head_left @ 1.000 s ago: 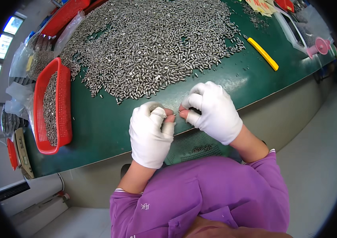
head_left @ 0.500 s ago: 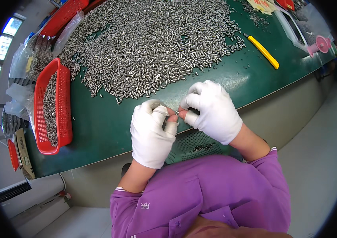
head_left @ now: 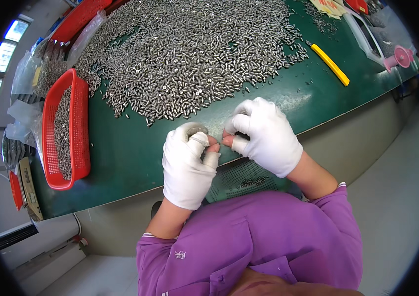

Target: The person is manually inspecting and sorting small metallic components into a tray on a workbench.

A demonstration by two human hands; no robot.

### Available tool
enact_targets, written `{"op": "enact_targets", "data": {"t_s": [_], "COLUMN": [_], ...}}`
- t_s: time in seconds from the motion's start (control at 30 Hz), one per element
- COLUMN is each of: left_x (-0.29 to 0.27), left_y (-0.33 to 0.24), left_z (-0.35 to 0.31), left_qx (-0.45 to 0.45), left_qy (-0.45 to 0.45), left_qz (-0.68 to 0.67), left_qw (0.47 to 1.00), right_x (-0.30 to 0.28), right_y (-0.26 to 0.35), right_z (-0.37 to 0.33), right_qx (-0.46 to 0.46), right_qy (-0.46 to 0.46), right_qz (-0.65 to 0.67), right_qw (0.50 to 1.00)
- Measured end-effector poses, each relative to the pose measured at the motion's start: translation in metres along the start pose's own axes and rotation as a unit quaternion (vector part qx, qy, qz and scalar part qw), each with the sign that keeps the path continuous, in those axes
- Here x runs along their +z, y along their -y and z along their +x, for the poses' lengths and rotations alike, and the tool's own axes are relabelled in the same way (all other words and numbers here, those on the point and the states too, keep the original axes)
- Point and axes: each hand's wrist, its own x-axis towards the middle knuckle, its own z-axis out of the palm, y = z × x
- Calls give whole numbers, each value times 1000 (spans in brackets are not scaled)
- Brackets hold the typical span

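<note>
My left hand, in a white glove with bare thumb and finger tips, is closed in a pinch above the front edge of the green table. Close by on its right, my right hand, gloved the same way, also pinches. A narrow gap separates their fingertips. Tiny bits of metal seem to show at the tips, too small to make out. Beyond both hands spreads a large heap of small silvery metal parts, cylindrical with narrower ends. Just below the hands, a green perforated basket holds several dark small parts.
At the left stands a red plastic basket of small metal parts. A yellow utility knife lies at the right, near a pink spool-like thing. Plastic bags and a scale-like device sit at the left edge.
My fingertips have drawn slightly apart; the small metal piece seen between them before no longer bridges the gap. Both hands stay pinched in nearly the same place.
</note>
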Motion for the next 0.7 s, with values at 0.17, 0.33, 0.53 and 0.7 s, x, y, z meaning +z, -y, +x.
{"op": "enact_targets", "data": {"t_s": [0.17, 0.33, 0.53, 0.7], "left_x": [-2, -3, -4, -10], "left_y": [1, 1, -1, -5], "left_z": [-2, -4, -2, -5], "left_qx": [-2, -6, -5, 112], "left_qy": [-4, 1, 3, 61], "left_qz": [-1, 2, 2, -23], "left_qw": [1000, 1000, 1000, 992], "right_x": [0, -3, -5, -20], "right_y": [-1, 0, 0, -12], "right_z": [-6, -7, -7, -7], "right_qx": [-12, -13, -26, -116], "right_qy": [-26, -24, -8, 83], "right_qz": [-2, -1, -5, 57], "right_qw": [1000, 1000, 1000, 988]}}
